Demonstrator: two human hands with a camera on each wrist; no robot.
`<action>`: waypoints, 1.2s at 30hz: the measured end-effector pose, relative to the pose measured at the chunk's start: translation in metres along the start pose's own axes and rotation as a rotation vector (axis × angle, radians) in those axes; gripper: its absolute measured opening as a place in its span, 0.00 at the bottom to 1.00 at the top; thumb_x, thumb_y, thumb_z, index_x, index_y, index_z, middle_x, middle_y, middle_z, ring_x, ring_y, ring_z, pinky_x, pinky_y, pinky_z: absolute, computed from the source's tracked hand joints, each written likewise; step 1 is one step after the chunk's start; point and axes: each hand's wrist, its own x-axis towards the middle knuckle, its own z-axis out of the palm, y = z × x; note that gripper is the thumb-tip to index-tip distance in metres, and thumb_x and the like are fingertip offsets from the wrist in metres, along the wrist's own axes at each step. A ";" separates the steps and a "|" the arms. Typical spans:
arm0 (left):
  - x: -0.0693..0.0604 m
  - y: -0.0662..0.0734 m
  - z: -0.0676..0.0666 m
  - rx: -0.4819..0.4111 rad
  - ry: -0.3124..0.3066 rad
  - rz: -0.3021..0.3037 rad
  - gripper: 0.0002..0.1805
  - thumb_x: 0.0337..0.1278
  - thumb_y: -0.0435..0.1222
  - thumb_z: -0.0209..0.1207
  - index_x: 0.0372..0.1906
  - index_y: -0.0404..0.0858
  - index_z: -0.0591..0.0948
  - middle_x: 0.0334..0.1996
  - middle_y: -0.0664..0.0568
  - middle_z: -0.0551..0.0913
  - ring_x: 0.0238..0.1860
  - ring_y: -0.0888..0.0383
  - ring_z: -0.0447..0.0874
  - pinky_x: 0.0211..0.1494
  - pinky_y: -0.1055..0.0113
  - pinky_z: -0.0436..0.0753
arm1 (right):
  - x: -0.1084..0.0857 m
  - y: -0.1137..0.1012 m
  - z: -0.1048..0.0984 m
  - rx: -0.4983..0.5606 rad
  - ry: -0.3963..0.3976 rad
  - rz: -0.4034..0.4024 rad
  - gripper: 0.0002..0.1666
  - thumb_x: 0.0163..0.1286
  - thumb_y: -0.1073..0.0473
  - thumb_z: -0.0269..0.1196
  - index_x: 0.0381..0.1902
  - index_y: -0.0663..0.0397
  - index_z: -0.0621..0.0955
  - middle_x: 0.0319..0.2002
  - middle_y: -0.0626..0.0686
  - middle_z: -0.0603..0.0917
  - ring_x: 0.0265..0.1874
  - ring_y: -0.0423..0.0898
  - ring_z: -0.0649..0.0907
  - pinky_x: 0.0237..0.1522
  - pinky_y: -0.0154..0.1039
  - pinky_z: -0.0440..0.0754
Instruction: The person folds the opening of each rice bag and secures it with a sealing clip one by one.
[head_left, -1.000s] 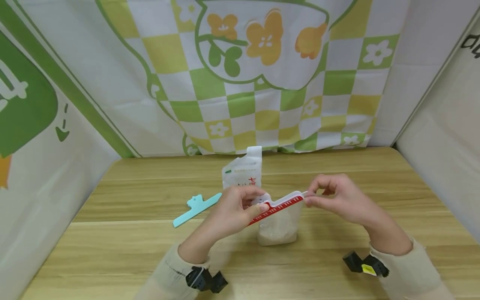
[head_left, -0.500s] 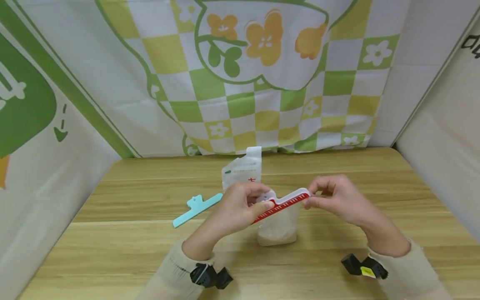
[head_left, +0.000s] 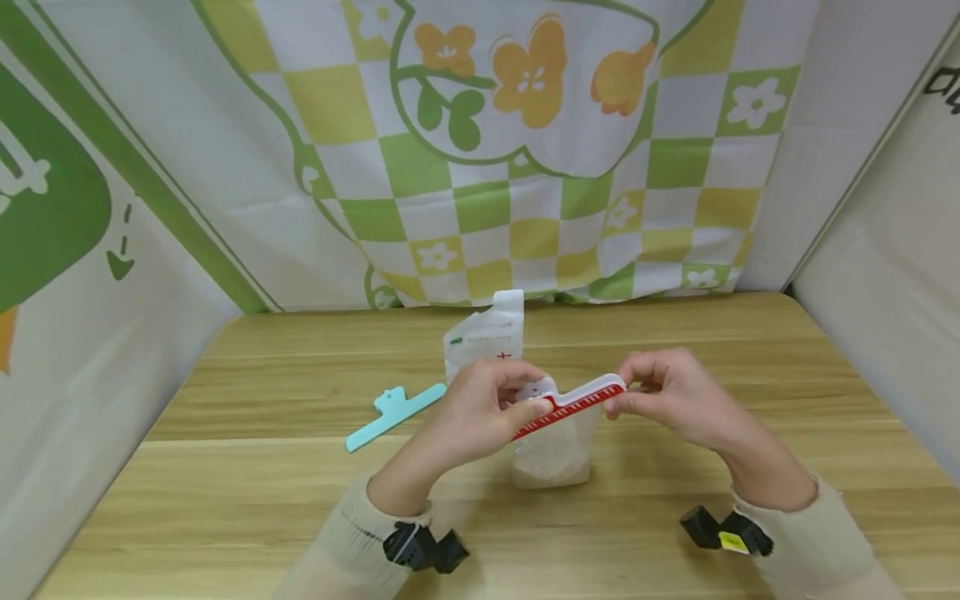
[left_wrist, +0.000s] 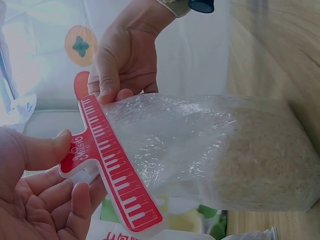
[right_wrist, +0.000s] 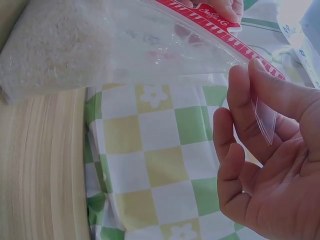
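Note:
A clear plastic bag (head_left: 553, 460) partly filled with rice stands on the table, its slack top drawn upward. Along that top lies a long red and white bag clip (left_wrist: 120, 165) with a piano-key print. My left hand (head_left: 480, 421) pinches the clip's handle between thumb and fingers. With thumb and forefinger, my right hand (head_left: 675, 398) pinches the bag's top corner, close to the clip's far end. In the right wrist view, a folded flap of clear plastic (right_wrist: 265, 117) shows past the right fingertips. Whether the clip's jaws are fully closed on the bag, I cannot tell.
To the left, a light blue bag clip (head_left: 393, 417) lies on the wooden table (head_left: 247, 500). Behind the left hand stands a torn-topped white packet (head_left: 487, 337) with red characters. A checked, flowered cloth (head_left: 517, 208) hangs at the table's back edge.
My left hand and the red bag clip have moved right and slightly up, bringing the clip's end to the right fingertips. My right hand has hardly moved and still pinches the bag's corner.

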 end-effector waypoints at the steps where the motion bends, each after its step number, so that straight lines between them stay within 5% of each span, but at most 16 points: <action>1: 0.000 0.000 0.000 -0.006 -0.001 0.000 0.09 0.59 0.33 0.67 0.44 0.37 0.86 0.38 0.48 0.87 0.34 0.63 0.83 0.41 0.71 0.84 | 0.000 0.000 0.000 0.001 0.000 -0.003 0.10 0.58 0.70 0.71 0.23 0.55 0.81 0.26 0.43 0.83 0.22 0.33 0.74 0.21 0.31 0.71; 11: 0.001 0.000 -0.002 -0.012 -0.037 0.019 0.11 0.61 0.34 0.66 0.47 0.36 0.86 0.41 0.47 0.87 0.34 0.63 0.83 0.39 0.71 0.82 | -0.001 -0.001 0.002 0.029 -0.006 -0.034 0.05 0.59 0.70 0.70 0.26 0.62 0.83 0.26 0.39 0.83 0.22 0.32 0.75 0.21 0.30 0.72; 18: 0.000 -0.008 -0.009 -0.069 -0.105 0.026 0.15 0.61 0.35 0.66 0.51 0.34 0.84 0.43 0.45 0.86 0.36 0.64 0.85 0.42 0.69 0.84 | 0.000 0.002 0.002 0.044 -0.046 -0.039 0.03 0.62 0.69 0.69 0.31 0.58 0.85 0.32 0.46 0.87 0.20 0.34 0.76 0.21 0.31 0.74; 27: -0.005 -0.025 -0.010 -0.043 -0.156 -0.013 0.06 0.56 0.32 0.68 0.33 0.34 0.82 0.33 0.47 0.89 0.34 0.67 0.84 0.35 0.72 0.80 | 0.000 0.001 0.000 -0.033 -0.049 -0.073 0.03 0.61 0.69 0.69 0.34 0.61 0.86 0.30 0.39 0.83 0.18 0.32 0.68 0.15 0.33 0.66; 36: -0.002 -0.025 -0.008 -0.020 -0.139 -0.016 0.08 0.55 0.33 0.70 0.39 0.34 0.86 0.33 0.47 0.90 0.33 0.67 0.86 0.33 0.73 0.80 | -0.001 0.002 -0.003 -0.109 -0.034 -0.114 0.05 0.60 0.69 0.70 0.32 0.55 0.87 0.30 0.43 0.82 0.26 0.34 0.75 0.22 0.32 0.75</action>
